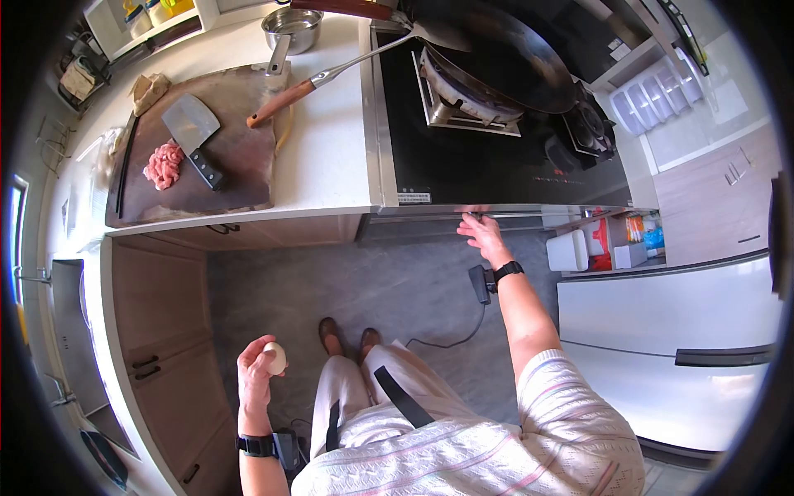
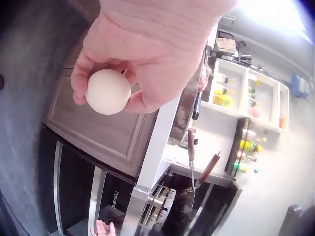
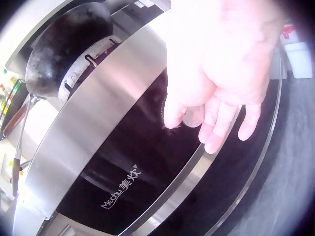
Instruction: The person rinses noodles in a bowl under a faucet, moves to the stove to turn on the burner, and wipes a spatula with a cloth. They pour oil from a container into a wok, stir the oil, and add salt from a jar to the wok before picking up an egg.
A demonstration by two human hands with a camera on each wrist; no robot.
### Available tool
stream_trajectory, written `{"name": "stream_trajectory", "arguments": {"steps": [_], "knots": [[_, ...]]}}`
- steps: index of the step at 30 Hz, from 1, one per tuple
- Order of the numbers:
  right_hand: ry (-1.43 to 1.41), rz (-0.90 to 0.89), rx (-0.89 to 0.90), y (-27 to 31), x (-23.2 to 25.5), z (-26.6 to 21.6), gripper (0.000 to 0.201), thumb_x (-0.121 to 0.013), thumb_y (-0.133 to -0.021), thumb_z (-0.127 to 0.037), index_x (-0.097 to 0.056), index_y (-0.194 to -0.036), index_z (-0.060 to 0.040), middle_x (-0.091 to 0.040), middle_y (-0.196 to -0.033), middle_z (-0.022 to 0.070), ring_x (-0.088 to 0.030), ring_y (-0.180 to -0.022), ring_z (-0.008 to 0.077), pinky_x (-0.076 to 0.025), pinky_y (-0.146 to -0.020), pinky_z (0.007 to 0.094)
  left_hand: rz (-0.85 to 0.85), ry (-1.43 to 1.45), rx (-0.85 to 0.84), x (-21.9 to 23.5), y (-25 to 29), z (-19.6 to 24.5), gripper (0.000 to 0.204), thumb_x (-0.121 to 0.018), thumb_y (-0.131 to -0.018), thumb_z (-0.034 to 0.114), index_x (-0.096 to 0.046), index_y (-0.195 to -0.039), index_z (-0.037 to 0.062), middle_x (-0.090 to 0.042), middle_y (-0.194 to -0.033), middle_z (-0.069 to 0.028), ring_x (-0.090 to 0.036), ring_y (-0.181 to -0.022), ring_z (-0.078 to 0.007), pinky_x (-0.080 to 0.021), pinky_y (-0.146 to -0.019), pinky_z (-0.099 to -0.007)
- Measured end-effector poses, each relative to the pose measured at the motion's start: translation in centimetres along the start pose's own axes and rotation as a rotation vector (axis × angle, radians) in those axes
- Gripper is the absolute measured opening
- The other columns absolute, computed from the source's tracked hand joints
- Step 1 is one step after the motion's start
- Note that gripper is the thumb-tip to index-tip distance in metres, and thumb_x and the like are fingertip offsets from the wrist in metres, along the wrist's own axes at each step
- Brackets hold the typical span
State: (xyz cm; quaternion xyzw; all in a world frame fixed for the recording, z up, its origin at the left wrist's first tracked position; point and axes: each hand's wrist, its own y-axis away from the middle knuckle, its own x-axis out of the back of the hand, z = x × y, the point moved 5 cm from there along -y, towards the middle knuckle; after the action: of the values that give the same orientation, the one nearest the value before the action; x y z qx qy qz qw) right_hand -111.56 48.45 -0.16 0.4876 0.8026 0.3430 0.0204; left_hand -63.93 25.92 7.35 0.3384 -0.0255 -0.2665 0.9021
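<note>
A pale egg is gripped in my left hand, low over the floor beside the cabinets. My right hand is at the front edge of the stove. In the right wrist view its thumb and fingers pinch a round knob on the dark front panel. A dark wok sits tilted at the burner, and a purplish glow shows beneath it in the right wrist view.
On the counter, a cutting board holds a cleaver and raw meat. A wooden-handled spatula reaches from the board to the wok. Behind stands a metal saucepan. An open drawer with a white bin is right of the stove.
</note>
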Motion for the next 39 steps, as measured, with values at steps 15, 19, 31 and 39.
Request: {"name": "stream_trajectory", "arguments": {"steps": [15, 19, 31, 39], "knots": [[0.100, 0.046, -0.100, 2.7, 0.5, 0.6, 0.054, -0.066, -0.076, -0.032, -0.046, -0.119, -0.0047, -0.058, -0.099, 0.0083, -0.061, -0.081, 0.0180, -0.046, -0.061, 0.0339, 0.146, -0.138, -0.383, 6.6, -0.6, 14.5, 0.036, -0.062, -0.077, 0.019, -0.056, -0.107, -0.0004, -0.059, -0.082, -0.0057, -0.058, -0.065, -0.0130, -0.047, -0.050, -0.0236], [0.240, -0.015, -0.076, 3.3, 0.5, 2.4, 0.058, -0.063, -0.078, -0.025, -0.040, -0.125, -0.0001, -0.057, -0.103, 0.0110, -0.062, -0.077, 0.0183, -0.046, -0.054, 0.0289, 0.242, -0.297, -0.638, 12.5, -2.9, 24.1, 0.037, -0.062, -0.079, 0.018, -0.057, -0.110, -0.0001, -0.059, -0.086, -0.0036, -0.055, -0.074, -0.0094, -0.045, -0.060, -0.0221], [0.308, 0.018, -0.196, 8.3, -8.6, 3.5, 0.024, -0.058, -0.076, -0.012, -0.056, -0.099, -0.0046, -0.058, -0.077, 0.0044, -0.063, -0.066, 0.0188, -0.047, -0.048, 0.0304, 0.561, -0.786, -0.647, 33.1, -24.8, 40.2, 0.032, -0.062, -0.070, 0.013, -0.061, -0.097, -0.0026, -0.058, -0.065, -0.0093, -0.054, -0.052, -0.0125, -0.042, -0.042, -0.0257], [0.200, 0.031, -0.328, 11.1, -13.3, 0.6, 0.028, -0.056, -0.074, -0.012, -0.056, -0.100, -0.0006, -0.060, -0.078, 0.0077, -0.064, -0.064, 0.0207, -0.046, -0.046, 0.0304, 0.481, -0.862, -0.116, 33.3, -26.8, 35.7, 0.036, -0.060, -0.070, 0.013, -0.056, -0.103, 0.0002, -0.062, -0.073, -0.0136, -0.062, -0.058, -0.0200, -0.052, -0.043, -0.0301]]}}
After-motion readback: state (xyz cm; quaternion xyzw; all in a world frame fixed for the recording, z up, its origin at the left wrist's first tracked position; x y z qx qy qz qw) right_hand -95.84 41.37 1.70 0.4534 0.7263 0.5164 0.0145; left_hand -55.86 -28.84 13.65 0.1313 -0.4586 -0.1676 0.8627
